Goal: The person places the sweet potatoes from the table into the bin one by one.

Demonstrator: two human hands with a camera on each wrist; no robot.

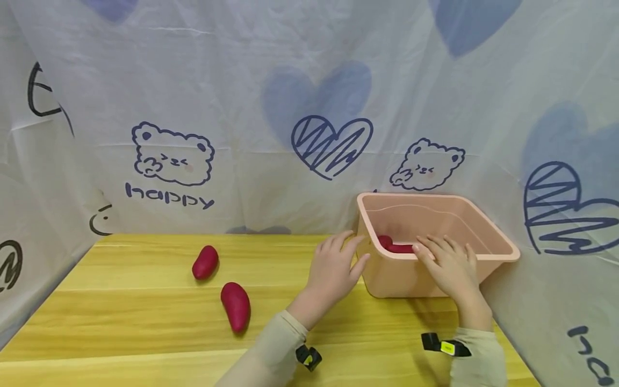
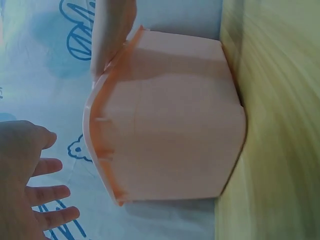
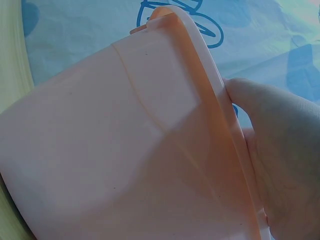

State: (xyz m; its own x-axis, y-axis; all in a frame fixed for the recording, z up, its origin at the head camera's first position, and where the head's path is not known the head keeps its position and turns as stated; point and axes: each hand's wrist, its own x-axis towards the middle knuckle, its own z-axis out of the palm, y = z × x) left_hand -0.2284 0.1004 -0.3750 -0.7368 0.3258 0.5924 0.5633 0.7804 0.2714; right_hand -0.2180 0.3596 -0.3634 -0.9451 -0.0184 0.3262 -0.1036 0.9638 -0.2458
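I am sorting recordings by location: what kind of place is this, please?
Probably a makeshift indoor recording corner: a wood-grain table, a printed sheet hung behind and beside it, and a black wrist strap.

The wood-grain table [image 1: 145,333] bears a pink bin [image 1: 403,277] and two red oblong objects [image 1: 205,263] [image 1: 236,307].

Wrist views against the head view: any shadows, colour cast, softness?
Head view: fairly even light, faint shadows on the table in front of the bin; left wrist view: bluish cast on the cloth, soft table grain, a shadow band across the bin's upper part as framed; right wrist view: dim, with a broad shadow over the bin's lower right as framed.
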